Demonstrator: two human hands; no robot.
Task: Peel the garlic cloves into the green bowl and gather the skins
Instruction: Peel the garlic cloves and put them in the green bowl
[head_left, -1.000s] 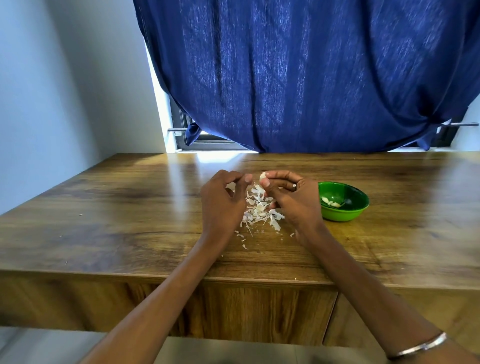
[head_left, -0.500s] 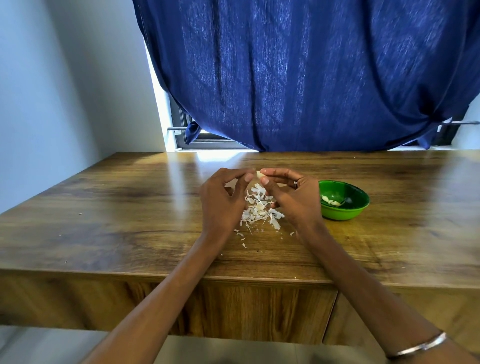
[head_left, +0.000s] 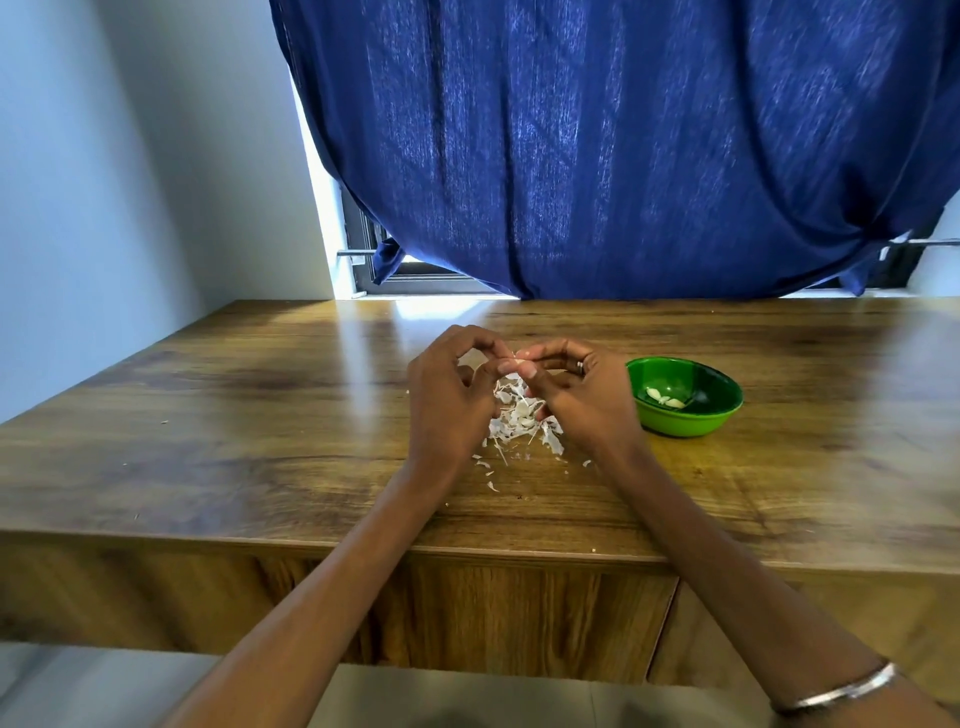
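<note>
A home room: a wooden desk (head_left: 260, 415) under a window (head_left: 415, 275) hung with a blue curtain (head_left: 623, 156), plain painted walls (head_left: 130, 182).

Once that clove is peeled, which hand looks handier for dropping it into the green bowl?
Probably the right hand. The green bowl sits just beside it on the table, and its fingertips already pinch the garlic clove. The left hand would have to cross over the pile of skins.

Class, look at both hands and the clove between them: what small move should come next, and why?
Probably pull the last skin off. Both hands, left hand and right hand, pinch one garlic clove above the pile of skins; peeled cloves already lie in the green bowl, so this one likely goes there next.
</note>
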